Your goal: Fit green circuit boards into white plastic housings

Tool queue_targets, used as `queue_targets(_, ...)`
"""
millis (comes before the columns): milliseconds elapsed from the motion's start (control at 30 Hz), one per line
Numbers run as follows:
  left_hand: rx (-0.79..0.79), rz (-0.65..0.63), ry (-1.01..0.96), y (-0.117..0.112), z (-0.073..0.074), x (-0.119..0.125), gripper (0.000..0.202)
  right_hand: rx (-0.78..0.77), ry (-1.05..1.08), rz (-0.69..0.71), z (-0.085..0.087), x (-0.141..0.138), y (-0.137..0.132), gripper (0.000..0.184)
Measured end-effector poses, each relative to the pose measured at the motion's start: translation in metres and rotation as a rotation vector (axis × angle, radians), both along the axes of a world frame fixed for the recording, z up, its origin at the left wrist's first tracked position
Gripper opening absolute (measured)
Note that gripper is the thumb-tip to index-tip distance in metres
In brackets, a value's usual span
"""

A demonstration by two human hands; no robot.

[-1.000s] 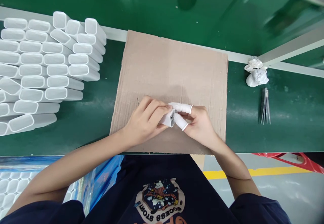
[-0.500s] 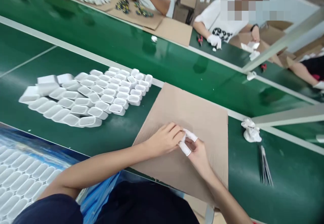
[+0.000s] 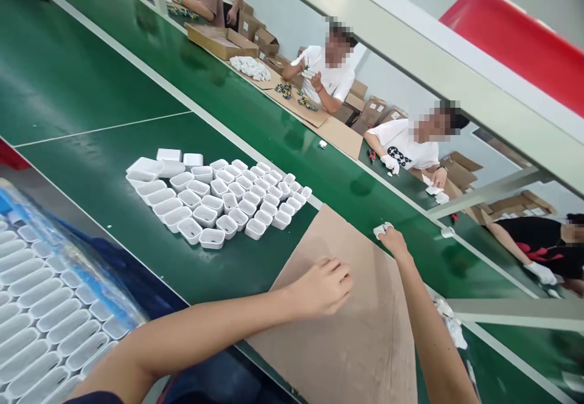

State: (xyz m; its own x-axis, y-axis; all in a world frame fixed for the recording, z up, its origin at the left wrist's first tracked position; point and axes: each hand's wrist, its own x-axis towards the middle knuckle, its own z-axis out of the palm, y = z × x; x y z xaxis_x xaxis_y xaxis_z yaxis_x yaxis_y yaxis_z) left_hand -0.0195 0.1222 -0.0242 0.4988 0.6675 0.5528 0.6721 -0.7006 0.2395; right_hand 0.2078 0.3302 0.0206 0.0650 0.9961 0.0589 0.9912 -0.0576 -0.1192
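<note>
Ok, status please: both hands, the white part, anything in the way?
Right hand shut on small white part at cardboard sheet far edge. Left hand resting on the cardboard, nothing visibly held. Way clear.

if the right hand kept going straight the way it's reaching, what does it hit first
Probably nothing solid soon: the right hand, pinching a small white part, is at the cardboard sheet's far edge, pointing across the bare green belt. Beyond that strip runs a white rail, though depth is unclear.

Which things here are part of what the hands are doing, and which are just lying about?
In hand:
right hand holding a white part past the cardboard's far edge
left hand resting on the cardboard
white shells

Lying about:
tray of shells
crumpled white bits
co-workers' boxes
</note>
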Motion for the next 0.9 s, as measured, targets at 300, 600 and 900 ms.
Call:
queue_targets(300,-0.108,0.059,-0.019,0.007,-0.002,-0.005,0.01,-0.009,-0.096,0.911,0.009,-0.168,-0.004,0.063)
queue_targets(600,-0.081,0.13,-0.143,0.018,-0.001,-0.01,0.017,0.023,0.156,0.738,0.014,-0.17,-0.014,0.014)
queue_targets(900,0.198,0.12,-0.185,0.023,-0.016,-0.011,0.036,-0.127,0.862,0.411,-0.015,-0.039,-0.155,0.027)
